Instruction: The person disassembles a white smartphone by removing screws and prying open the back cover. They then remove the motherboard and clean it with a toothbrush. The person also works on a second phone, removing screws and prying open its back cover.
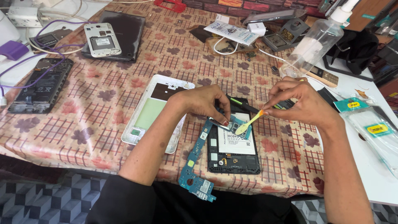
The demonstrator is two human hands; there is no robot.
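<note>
A: Right hand point(304, 101): fingers pinched shut on a yellow plastic pry tool point(248, 122). Tip points down-left and meets the small blue part point(240, 124) at the top of the opened tablet point(233, 145).

B: Left hand point(203, 101)?

A: Fingertips pressed together on a thin flat piece point(219, 123) at the tablet's top-left corner, just beside the tool tip.

B: Tablet position?

A: Flat on the patterned tablecloth point(103, 116), near the table's front edge, between both forearms. White battery label faces up.

B: Around it?

A: Blue circuit board point(195, 166) along its left side, touching the frame, lower end over the table edge. White back cover point(153, 112) further left, partly under the left forearm. Black screwdriver with a green stripe point(242, 103) behind the hands. Clear spray bottle point(315, 43) beyond the right hand. Opened black phone point(41, 85) far left, a white phone point(101, 39) on a dark tablet.
</note>
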